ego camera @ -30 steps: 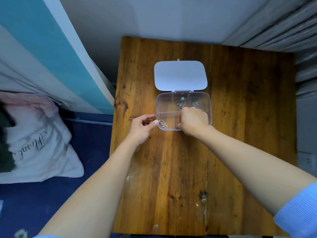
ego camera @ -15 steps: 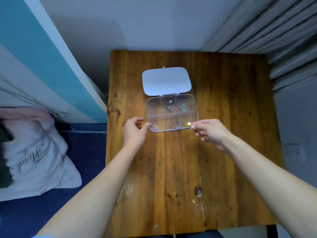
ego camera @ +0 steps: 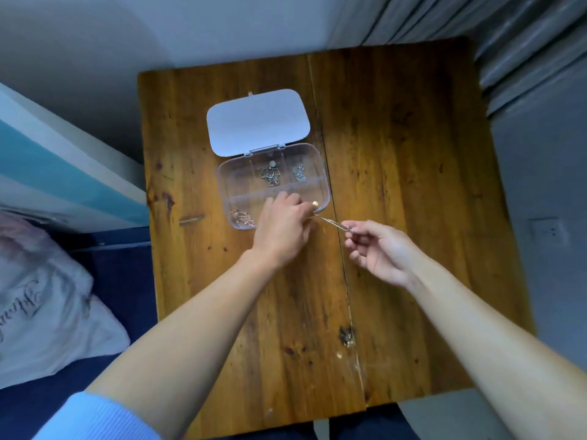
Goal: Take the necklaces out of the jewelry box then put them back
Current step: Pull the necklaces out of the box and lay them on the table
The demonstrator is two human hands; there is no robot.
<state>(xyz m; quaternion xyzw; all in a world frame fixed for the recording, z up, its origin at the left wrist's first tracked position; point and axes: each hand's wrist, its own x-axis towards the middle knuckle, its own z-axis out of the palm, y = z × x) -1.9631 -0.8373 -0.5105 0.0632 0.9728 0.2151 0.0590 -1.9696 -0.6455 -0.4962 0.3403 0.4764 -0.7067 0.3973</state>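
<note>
The light is dim, cool and diffuse, with a bluish cast on the wall and the curtain (ego camera: 521, 42). The wooden table (ego camera: 397, 160) takes a soft sheen across its middle, and the open white lid (ego camera: 257, 120) is the brightest patch. Shadows are faint and soft-edged under the forearms. Wide-angle distortion bows the table's edges and stretches the arms near the bottom corners. The whole frame is slightly soft; the pillow (ego camera: 47, 306) at the left edge is smeared by blur.
</note>
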